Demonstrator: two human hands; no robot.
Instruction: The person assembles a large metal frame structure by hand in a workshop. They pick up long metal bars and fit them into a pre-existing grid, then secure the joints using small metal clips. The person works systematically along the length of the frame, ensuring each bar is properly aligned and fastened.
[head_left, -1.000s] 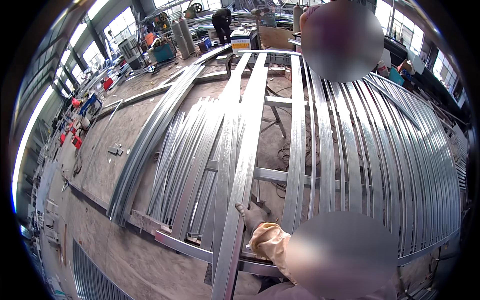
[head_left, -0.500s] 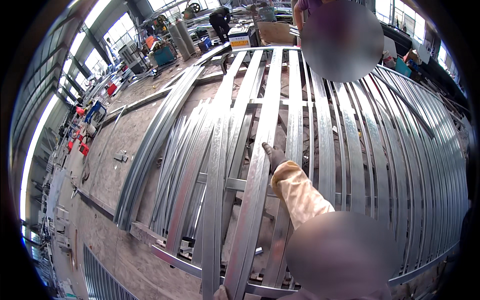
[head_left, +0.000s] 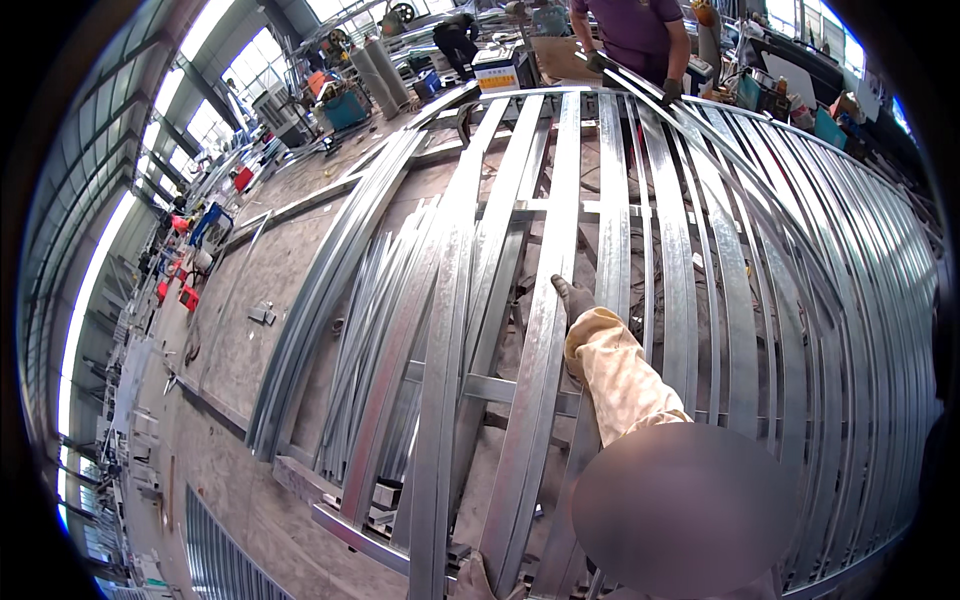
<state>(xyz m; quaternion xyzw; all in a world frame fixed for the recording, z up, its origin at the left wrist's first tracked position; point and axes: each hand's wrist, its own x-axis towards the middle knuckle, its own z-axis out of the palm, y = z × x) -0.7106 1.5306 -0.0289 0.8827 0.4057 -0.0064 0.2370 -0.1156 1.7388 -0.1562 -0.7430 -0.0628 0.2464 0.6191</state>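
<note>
A long galvanized metal channel (head_left: 535, 390) runs away from me across a frame of similar pieces. My right hand (head_left: 572, 298), in a dark glove below a tan sleeve, is closed over the channel's right edge about midway along. At the bottom of the picture, my left hand (head_left: 472, 580), also gloved, grips the channel's near end; most of its fingers are cut off by the picture edge. Immediately left lies another metal channel (head_left: 440, 400). Crosspieces (head_left: 490, 388) show beneath the channels.
Across the frame a co-worker in a purple shirt (head_left: 635, 35) holds a long metal strip (head_left: 720, 160) in gloved hands. Stacked channels (head_left: 320, 290) and thin strips (head_left: 365, 350) lie to the left. Many parallel slats (head_left: 860, 300) cover the right side. Gas cylinders (head_left: 378, 78) stand far back.
The view has shifted, so the frame sits slightly lower and further right. The co-worker's long strip has moved leftward over the slats. Both my hands keep their places on the channel.
</note>
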